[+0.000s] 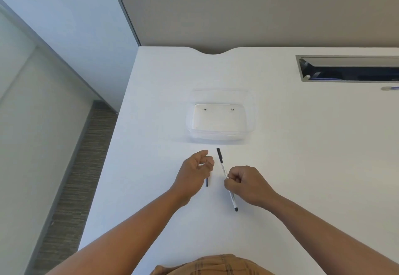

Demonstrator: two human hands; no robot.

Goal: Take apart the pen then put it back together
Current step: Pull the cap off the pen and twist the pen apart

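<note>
A slim white pen (222, 165) with black ends lies slanted near the middle of the white table (302, 145). One black end points at the container, the other (235, 207) points back toward me. My right hand (246, 185) is closed around the pen's middle. Left of it, a short dark pen part (206, 182) sticks out from under my left hand (194, 170). That hand's fingers are loosely curled, with the thumb apart from them. The top of the part is hidden, so whether the hand grips it is unclear.
A clear plastic container (250, 102) with a white bottom stands just beyond the hands. A metal-framed cable slot (300, 67) is set into the table at the back right, with another pen (390, 88) beside it. The table's left edge drops to the floor.
</note>
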